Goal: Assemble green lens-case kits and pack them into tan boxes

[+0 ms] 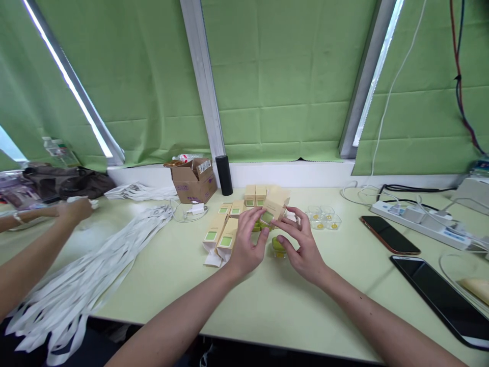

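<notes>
A small beige paper box (275,203) with a green window is tilted between my two hands above the table. My left hand (248,247) holds its left side with the fingertips, thumb pointing up. On the other side, the fingers of my right hand (303,250) grip the box's lower right edge. A small clear container with a green top (278,245) sits beneath, close to my right thumb; whether the thumb touches it I cannot tell. Several more beige boxes (216,228) lie in rows left of my hands, the nearest with white end flaps open.
Clear small cups with yellow centres (323,218) stand on the right. Beyond are phones (389,234), a tablet-like device (439,298) and a power strip (420,219). A carton (194,183) and black cylinder (224,176) stand behind. White straps (99,270) and another person's hand (76,209) are left.
</notes>
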### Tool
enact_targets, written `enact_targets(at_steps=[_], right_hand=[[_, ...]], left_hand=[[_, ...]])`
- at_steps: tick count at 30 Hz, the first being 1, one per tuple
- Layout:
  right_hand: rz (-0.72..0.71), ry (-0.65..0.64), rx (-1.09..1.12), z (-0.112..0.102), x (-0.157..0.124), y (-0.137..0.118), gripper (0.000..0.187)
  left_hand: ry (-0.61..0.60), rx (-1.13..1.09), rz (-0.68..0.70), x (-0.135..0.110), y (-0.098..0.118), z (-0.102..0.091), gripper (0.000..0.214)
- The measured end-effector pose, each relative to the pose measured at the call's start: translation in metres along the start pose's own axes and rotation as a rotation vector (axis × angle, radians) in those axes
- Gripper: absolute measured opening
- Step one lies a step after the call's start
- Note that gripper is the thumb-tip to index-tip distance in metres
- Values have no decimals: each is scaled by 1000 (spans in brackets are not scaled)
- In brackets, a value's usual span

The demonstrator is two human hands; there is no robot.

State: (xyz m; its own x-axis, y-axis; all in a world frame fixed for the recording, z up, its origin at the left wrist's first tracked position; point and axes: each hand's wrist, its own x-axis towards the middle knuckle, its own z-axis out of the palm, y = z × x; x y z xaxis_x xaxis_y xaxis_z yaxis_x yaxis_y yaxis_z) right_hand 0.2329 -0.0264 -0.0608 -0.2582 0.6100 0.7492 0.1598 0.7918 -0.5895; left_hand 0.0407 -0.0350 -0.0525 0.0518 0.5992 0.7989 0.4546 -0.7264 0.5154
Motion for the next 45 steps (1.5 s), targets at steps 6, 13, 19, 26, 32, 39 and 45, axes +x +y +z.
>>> enact_targets(at_steps=[6,13,19,26,32,39,45], right_hand=[[-184,-67,-200,-2,-3,2,59],[-346,-211,-359,-7,-3,-1,26],[-397,-303,-270,-8,-3,-3,18],[-202,-112,-271,-17,3,5,11],[141,-381,-407,-32,13,10,60],[290,-468,-528,-32,13,19,52],[405,-436,-656,-40,21,24,50]], left_hand=[[6,-32,-41,-1,-3,2,50],[43,-336,-253,7,-2,3,43],[73,-483,-375,10,-8,7,55],[178,-425,-415,14,-23,3,65],[176,-294,-463,11,-34,-2,59],[84,-191,-391,14,-19,-4,40],[-108,-111,-387,10,-13,-4,42]])
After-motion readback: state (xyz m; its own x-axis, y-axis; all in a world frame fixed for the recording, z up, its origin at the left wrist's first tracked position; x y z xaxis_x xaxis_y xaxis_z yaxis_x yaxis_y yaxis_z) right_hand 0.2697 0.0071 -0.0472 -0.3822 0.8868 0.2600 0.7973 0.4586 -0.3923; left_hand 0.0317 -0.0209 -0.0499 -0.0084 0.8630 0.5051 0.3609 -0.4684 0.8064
